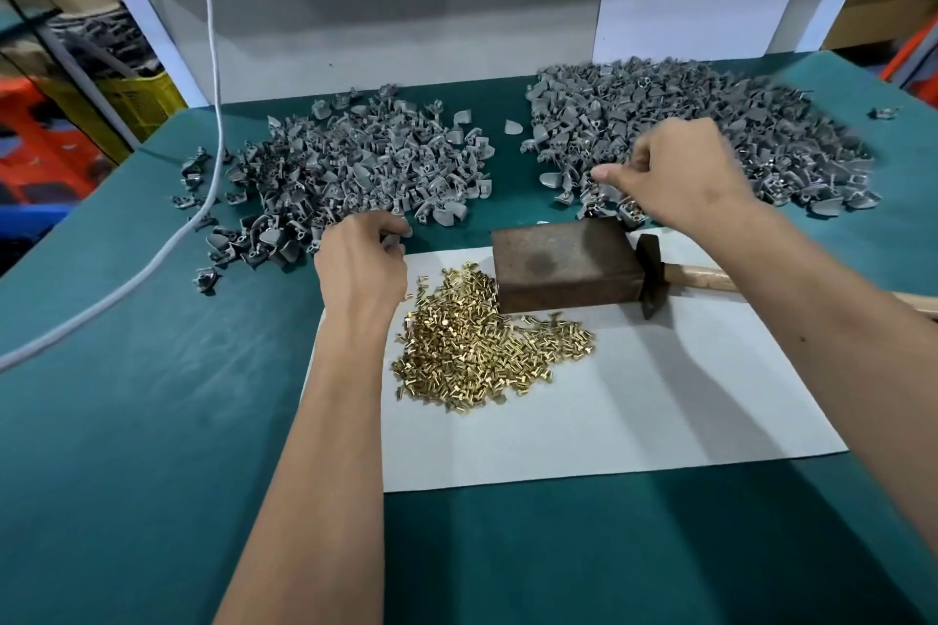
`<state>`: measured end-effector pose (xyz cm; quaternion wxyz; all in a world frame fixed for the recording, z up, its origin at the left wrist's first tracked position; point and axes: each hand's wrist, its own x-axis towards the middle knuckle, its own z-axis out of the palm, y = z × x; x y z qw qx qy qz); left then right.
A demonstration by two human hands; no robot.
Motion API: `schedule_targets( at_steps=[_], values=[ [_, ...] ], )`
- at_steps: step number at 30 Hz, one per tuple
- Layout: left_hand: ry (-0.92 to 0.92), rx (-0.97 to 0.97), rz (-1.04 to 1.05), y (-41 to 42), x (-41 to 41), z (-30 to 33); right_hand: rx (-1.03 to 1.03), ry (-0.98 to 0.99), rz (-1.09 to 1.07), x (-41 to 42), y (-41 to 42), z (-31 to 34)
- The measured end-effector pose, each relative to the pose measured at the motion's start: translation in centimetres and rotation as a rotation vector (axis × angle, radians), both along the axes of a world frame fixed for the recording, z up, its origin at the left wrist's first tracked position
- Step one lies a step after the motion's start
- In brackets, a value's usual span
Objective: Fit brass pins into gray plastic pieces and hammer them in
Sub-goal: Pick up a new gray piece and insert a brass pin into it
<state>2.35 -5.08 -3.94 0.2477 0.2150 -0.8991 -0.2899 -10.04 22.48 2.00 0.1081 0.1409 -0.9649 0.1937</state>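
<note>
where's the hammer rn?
In the head view, the wooden-handled hammer lies right of centre on the white paper sheet, its head against the rusty brown metal block, under the right forearm.

Steel block and hammer (touching) wall off brass pins rightward.

2 gray piles, 1 hammer

Shiny brass pins, rusty metal block
</note>
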Motion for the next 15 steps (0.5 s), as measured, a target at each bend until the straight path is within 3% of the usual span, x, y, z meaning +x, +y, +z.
schedule_targets(
  at_steps=[4,10,13,15],
  values=[
    [0.032,0.051,0.044,-0.2,0.0,0.0,-0.014,0.035,0.034,1.2,-2.1,1.4],
    [0.112,0.137,0.057,-0.7,0.1,0.3,0.087,-0.100,0.571,9.6,-8.3,1.7],
    [0.156,0.314,0.140,-1.2,0.1,0.7,0.136,-0.075,0.795,13.2,-11.5,0.5],
    [0.193,0.460,0.226,-2.2,0.1,0.8,0.168,-0.038,0.831,14.5,-13.3,-0.5]
  ],
)
